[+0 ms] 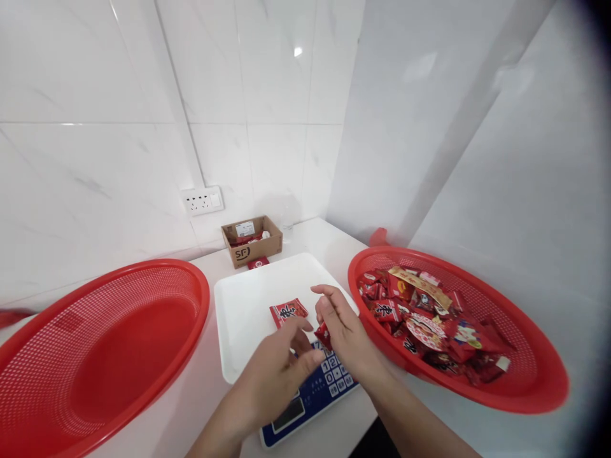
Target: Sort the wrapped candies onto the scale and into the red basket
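Observation:
A white tray lies on top of a scale with a blue keypad panel. On the tray rests a red packet with dark lettering, just beyond my left hand. My left hand is over the tray's near edge, its fingers curved and apart, with nothing seen between them. To its right my right hand is closed on a small red packet, which is partly covered by the fingers. The two hands are close together, above the keypad.
An oval red basket without packets stands at the left. Another red basket at the right holds several red packets. Behind the tray sit a cardboard box with packets, a red packet and a clear container.

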Demonstrator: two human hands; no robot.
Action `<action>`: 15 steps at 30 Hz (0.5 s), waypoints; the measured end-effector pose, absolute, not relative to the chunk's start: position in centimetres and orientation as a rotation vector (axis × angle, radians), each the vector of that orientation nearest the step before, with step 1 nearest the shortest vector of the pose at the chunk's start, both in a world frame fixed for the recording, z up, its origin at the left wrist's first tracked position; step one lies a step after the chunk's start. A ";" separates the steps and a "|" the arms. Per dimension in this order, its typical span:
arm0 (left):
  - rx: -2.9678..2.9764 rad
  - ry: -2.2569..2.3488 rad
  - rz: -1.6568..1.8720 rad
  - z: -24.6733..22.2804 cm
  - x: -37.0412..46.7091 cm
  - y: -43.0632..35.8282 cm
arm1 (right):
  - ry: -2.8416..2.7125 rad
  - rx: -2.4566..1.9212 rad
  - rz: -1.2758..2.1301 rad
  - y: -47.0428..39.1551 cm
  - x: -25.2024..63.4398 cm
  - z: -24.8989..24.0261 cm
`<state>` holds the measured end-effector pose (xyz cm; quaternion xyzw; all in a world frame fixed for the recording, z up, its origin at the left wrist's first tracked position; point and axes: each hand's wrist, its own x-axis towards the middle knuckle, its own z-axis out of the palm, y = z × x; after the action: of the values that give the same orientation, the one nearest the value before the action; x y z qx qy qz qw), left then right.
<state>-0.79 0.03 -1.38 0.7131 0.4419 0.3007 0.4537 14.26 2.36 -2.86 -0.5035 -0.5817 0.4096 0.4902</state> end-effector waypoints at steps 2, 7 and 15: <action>1.788 1.042 0.686 -1.6 -0.1 -0.2 | -1.384 -1.201 1.024 1.6 13.6 -2.7; 1.845 1.086 0.704 -1.5 -0.1 -0.1 | -1.367 -1.123 1.111 0.9 13.4 -2.4; 1.746 1.203 0.784 -1.2 -1.4 0.8 | -1.310 -0.997 1.326 1.7 14.3 -3.0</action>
<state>-1.40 0.77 -1.24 0.6987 0.4814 0.3135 0.4265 14.34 1.73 -2.98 -0.4109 -0.5398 0.5462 0.4914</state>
